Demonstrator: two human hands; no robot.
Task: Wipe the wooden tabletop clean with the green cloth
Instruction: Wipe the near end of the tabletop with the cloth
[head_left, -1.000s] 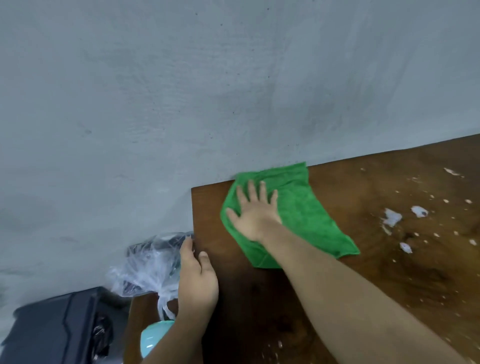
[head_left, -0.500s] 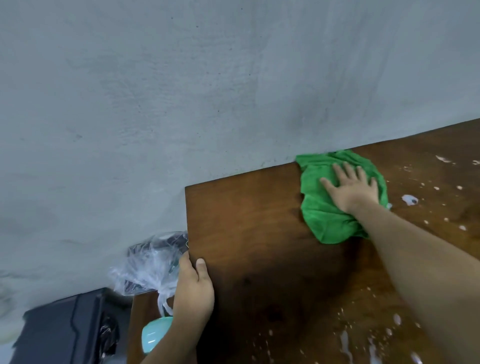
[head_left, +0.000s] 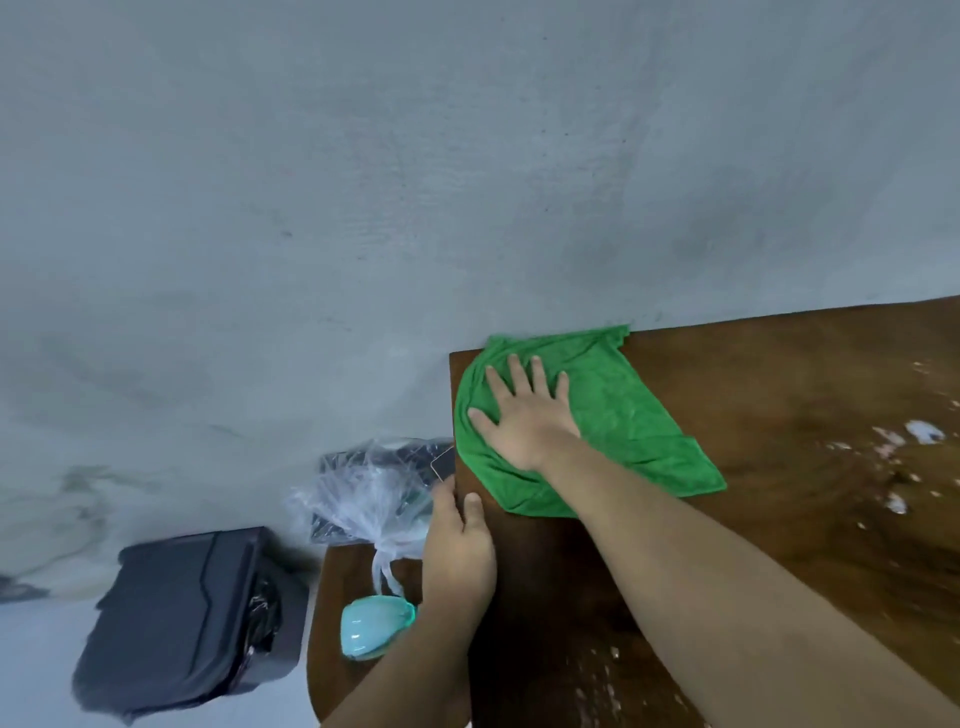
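Observation:
A green cloth (head_left: 628, 415) lies spread on the far left corner of the dark wooden tabletop (head_left: 779, 467), against the grey wall. My right hand (head_left: 524, 415) presses flat on its left part with fingers spread and straight. My left hand (head_left: 457, 551) rests on the table's left edge, fingers lying along the edge, holding nothing that I can see. White smears and crumbs (head_left: 914, 436) dot the wood at the right, and more specks (head_left: 602, 691) lie near the bottom.
Left of the table, a lower wooden surface (head_left: 337, 623) carries a clear plastic bag (head_left: 369, 499) tied over dark items and a pale turquoise object (head_left: 374, 626). A black case (head_left: 187, 618) stands further left. The grey wall (head_left: 415, 182) borders the table's far edge.
My right hand has swept the cloth from the table's middle back to the far left corner, and the cloth has spread out flatter. My left hand has stayed on the left edge.

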